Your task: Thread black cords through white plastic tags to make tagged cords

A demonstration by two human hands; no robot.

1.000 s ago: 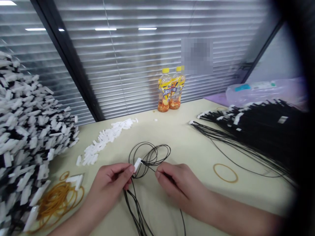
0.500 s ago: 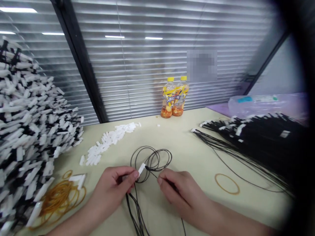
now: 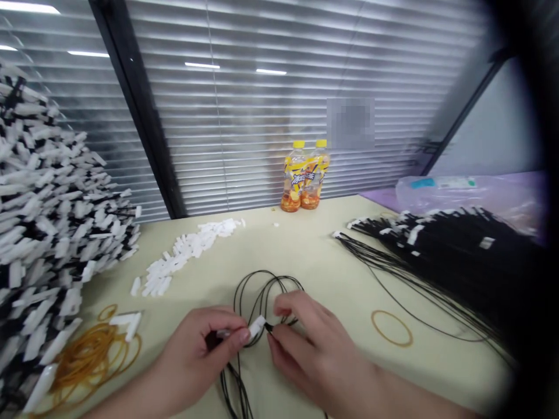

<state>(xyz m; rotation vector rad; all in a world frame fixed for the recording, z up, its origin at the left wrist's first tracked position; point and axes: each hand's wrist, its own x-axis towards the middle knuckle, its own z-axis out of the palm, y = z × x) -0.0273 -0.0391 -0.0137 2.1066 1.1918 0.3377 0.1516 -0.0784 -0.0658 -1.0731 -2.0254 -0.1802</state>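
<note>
The person's left hand [image 3: 213,349] has its grip closed, thumb and fingers pinching a white connector [image 3: 257,328] above the bench [image 3: 305,256], while the right hand [image 3: 305,343], its grip nearly closed with the index finger raised, holds the black wires [image 3: 269,327] just beside the connector's end.
</note>
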